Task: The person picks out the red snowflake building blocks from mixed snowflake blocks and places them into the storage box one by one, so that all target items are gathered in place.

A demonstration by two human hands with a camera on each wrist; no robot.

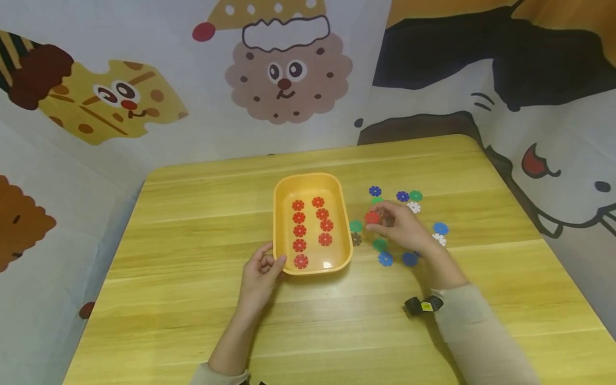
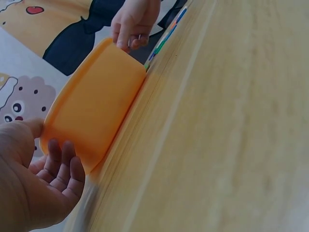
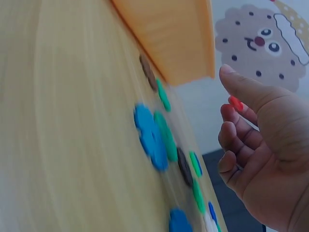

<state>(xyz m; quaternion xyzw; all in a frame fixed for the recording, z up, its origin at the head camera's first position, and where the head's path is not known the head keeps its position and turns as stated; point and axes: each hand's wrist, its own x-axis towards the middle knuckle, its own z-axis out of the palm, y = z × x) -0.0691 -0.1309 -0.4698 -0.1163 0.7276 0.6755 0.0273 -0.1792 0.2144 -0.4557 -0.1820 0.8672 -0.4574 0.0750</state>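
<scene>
A yellow-orange plastic tray (image 1: 281, 224) stands on the table, with red snowflake discs (image 1: 299, 231) lying in two columns inside it. My left hand (image 1: 260, 275) grips the tray's near-left corner, thumb over the rim and curled fingers against the outer wall. To the right of the tray, my right hand (image 1: 401, 224) holds one red snowflake disc (image 1: 372, 217) between thumb and fingers, raised above the table. In the right wrist view only a bit of that red disc (image 3: 235, 103) shows behind the thumb. Green discs (image 1: 355, 226) and a brown disc (image 1: 356, 239) lie between hand and tray.
Loose blue discs (image 1: 385, 259), white discs (image 1: 439, 239) and more green ones are scattered around and under my right hand. A black device (image 1: 423, 306) sits at the right sleeve. The wooden table (image 1: 183, 224) meets a cartoon-printed cloth (image 1: 202, 128) behind it.
</scene>
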